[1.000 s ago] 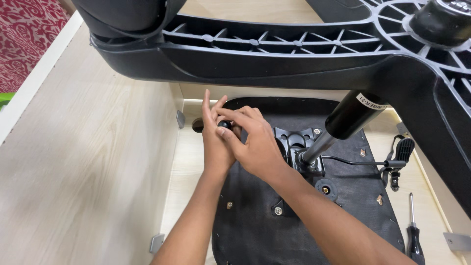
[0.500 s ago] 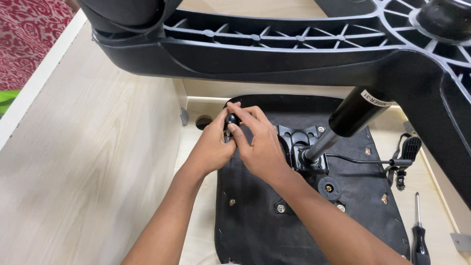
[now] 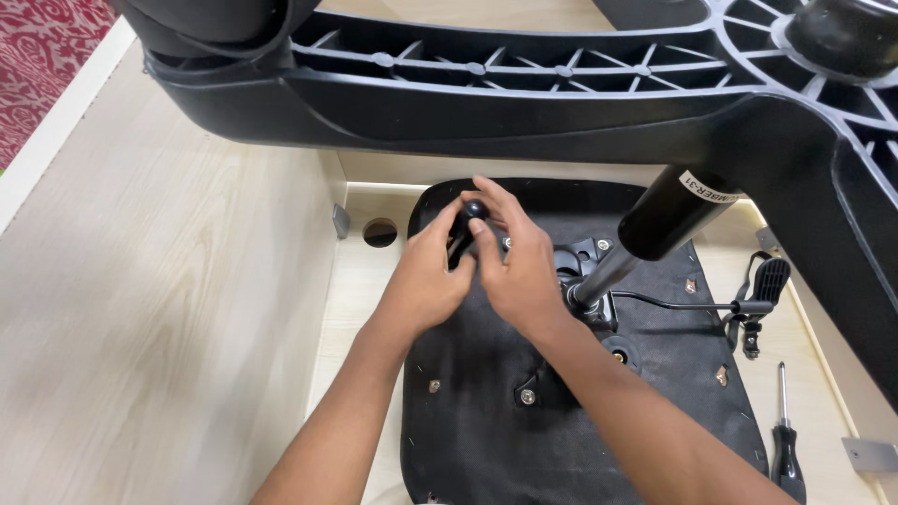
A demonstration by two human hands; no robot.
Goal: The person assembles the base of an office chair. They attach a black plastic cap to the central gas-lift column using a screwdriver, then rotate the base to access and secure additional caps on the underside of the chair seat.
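A: Where are the hands?

B: Both are up at the far end of the seat underside (image 3: 524, 440), which lies face down on the pale wood floor (image 3: 187, 327). The left hand (image 3: 426, 281) and right hand (image 3: 519, 276) meet around a small black knob (image 3: 473, 209) with a short stem below it.

A: And the grip?

B: The left fingers are closed around the stem. The right fingertips pinch the knob's round top from above. So both hands are clamped on that 1 part, touching each other.

A: What has changed in the last second?

B: 1 second ago the left fingers were spread, pointing up, with only the right hand curled on the part. Half a second ago both hands had closed tight over it and hid it. Now the round top shows between the fingers, and the right fingers lie flatter over it. My guess is the hands are fitting or turning the knob, but I cannot tell whether it is seated.

A: Anything else different?

B: The view sits a little closer. The rest matches: the base (image 3: 524, 103) overhead, the cylinder (image 3: 669, 220) slanting into the plate (image 3: 585, 266), the cabled lever (image 3: 762, 285) to the right, and the screwdriver (image 3: 786, 440) beside the seat.
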